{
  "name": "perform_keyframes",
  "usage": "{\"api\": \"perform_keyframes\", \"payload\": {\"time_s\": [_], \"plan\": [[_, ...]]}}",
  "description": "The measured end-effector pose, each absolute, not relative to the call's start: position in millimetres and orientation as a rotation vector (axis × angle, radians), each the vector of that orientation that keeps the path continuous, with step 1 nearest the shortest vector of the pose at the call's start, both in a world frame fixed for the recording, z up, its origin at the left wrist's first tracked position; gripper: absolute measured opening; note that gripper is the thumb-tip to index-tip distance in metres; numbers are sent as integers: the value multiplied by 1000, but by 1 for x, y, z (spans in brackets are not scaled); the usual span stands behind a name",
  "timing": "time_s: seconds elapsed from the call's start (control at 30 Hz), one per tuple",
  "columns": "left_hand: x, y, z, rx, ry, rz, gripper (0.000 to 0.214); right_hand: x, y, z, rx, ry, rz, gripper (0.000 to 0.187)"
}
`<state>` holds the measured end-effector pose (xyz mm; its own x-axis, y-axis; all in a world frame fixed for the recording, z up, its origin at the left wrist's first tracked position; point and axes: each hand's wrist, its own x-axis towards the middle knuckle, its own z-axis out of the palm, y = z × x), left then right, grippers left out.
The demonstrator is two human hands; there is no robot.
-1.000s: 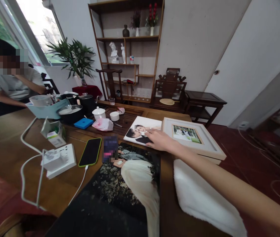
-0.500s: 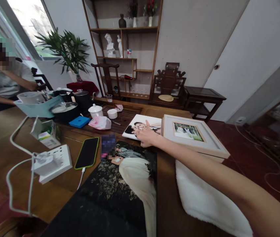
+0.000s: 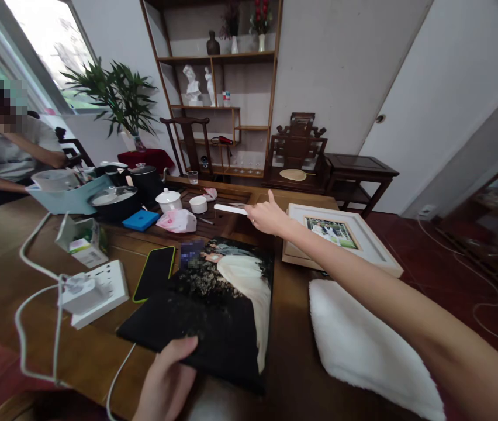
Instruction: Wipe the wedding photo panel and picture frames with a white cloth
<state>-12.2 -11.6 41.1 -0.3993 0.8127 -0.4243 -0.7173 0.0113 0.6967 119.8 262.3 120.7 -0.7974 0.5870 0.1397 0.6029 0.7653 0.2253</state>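
My left hand (image 3: 170,374) grips the near edge of a dark photo panel (image 3: 227,316), thumb on top and fingers underneath. Its picture has a pale gown against black, and the near edge looks raised off the table. Farther out, my right hand (image 3: 269,216) is closed on a thin white-edged photo panel (image 3: 231,209). That panel is lifted and seen nearly edge-on, so its picture is hidden. Just right of this hand lies a light wooden photo frame (image 3: 365,251) with an outdoor picture. A white fluffy cloth (image 3: 363,351) sits under my right forearm.
A green-edged phone (image 3: 155,273), a white power strip (image 3: 102,292) with cables and a small opened box (image 3: 86,242) lie on the left. Behind stand a white lidded cup (image 3: 169,200), a blue box (image 3: 141,220) and pots. A person (image 3: 12,140) sits at the far left.
My left hand has come in and taken hold of the dark photo panel's near edge. My right hand has lifted the white-edged photo panel and tilted it edge-on.
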Motion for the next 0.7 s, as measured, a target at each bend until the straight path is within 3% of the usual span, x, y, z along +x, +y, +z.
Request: {"api": "perform_keyframes", "payload": {"time_s": [0.4,0.7], "plan": [[-19,87,75,183,892,1652,29,133,270,127,-1125,-2846,-375,39],[8,137,53,-26,1081,1719,21,127,264,119,-1169,-2708,-478,28]]}}
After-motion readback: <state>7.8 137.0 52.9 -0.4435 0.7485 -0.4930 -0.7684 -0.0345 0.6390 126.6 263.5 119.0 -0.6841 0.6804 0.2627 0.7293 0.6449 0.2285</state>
